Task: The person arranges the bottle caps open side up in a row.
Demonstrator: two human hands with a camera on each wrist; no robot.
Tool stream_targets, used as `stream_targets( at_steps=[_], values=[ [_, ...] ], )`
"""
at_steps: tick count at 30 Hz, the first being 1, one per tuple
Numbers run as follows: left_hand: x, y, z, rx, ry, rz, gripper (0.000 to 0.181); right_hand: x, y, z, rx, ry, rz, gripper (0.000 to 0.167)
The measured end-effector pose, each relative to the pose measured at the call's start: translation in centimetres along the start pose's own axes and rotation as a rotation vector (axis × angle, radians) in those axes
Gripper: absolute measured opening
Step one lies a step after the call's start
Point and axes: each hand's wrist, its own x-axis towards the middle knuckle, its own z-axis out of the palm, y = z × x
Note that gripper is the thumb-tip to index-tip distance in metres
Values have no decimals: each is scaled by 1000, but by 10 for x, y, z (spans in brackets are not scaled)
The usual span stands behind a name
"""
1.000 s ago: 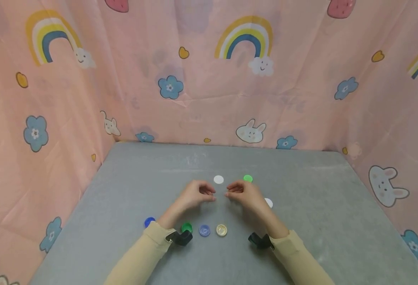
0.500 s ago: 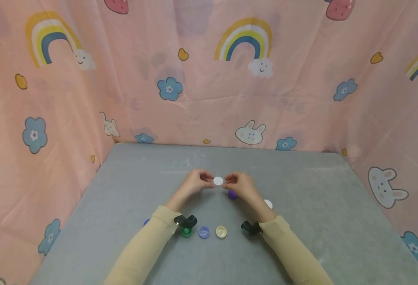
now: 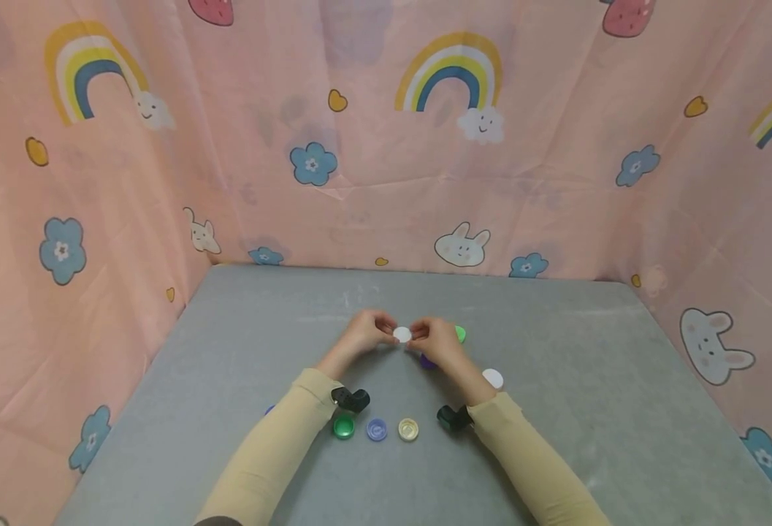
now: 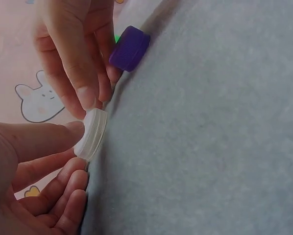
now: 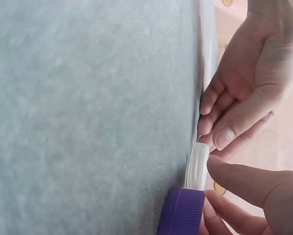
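A white bottle cap point(image 3: 402, 334) lies on the far half of the grey table, between my two hands. My left hand point(image 3: 367, 333) pinches its left side, thumb against the cap and fingers curled beside it. From the other side my right hand point(image 3: 440, 340) holds the rim with thumb and fingers. In the left wrist view the white cap point(image 4: 91, 133) shows its ridged edge between both thumbs. Just nearer than the right fingers stands a purple bottle cap point(image 5: 182, 213), partly hidden in the head view.
Green point(image 3: 343, 427), blue point(image 3: 377, 429) and pale yellow point(image 3: 408, 429) caps form a row near the front. Another white cap point(image 3: 493, 378) lies by the right wrist, a bright green cap point(image 3: 461, 334) behind the right hand. The left sleeve mostly covers a dark blue cap point(image 3: 269, 410).
Both hands have moved forward over the table and closed in on the white cap from either side. The purple cap has come into view beneath the right hand.
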Motion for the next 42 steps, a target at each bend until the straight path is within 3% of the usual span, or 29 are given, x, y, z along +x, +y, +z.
stream_targets(
  at_steps=[11, 42],
  values=[
    [3, -6, 6, 8, 22, 26, 29, 4, 2, 6, -29, 11, 33, 29],
    [0, -2, 13, 103, 59, 58, 31, 7, 7, 9, -35, 27, 42, 32]
  ],
)
